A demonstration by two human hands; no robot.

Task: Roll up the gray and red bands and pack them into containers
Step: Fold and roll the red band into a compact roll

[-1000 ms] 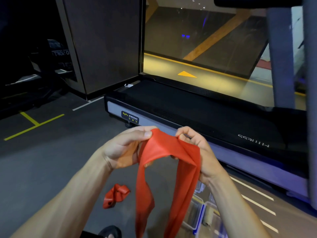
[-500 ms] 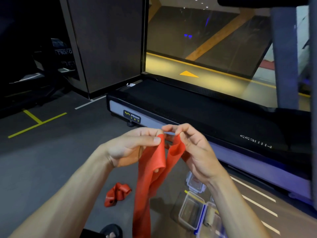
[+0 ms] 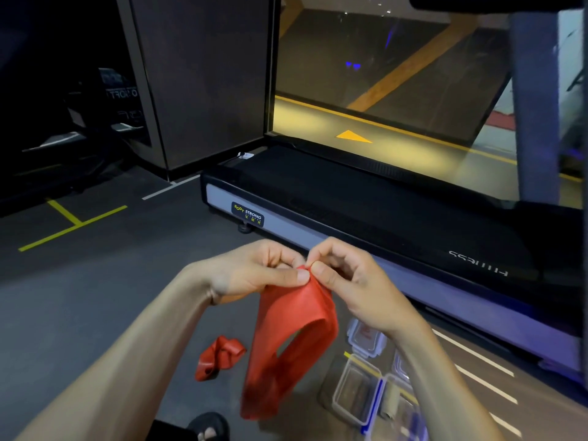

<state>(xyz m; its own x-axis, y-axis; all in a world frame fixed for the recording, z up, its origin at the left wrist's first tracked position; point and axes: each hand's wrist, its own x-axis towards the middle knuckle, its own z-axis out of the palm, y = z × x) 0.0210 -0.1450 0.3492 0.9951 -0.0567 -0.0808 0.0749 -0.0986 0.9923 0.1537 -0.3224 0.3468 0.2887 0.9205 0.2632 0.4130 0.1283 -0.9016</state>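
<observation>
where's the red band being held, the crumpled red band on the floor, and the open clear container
held red band [image 3: 288,316], head view, upper flat face
crumpled red band [image 3: 219,361], head view, middle
open clear container [image 3: 353,388], head view, near rim

1. left hand [image 3: 254,275]: bare, no glove, no ring to be seen.
2. right hand [image 3: 353,288]: bare, likewise unadorned.
3. forearms: both uncovered, no sleeves in view.
4. foot [image 3: 208,429]: toes showing in a dark open sandal.

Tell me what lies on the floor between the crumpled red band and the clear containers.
In the head view, only the hanging red band crosses between the crumpled red band and the clear containers; the floor there looks bare.
</observation>
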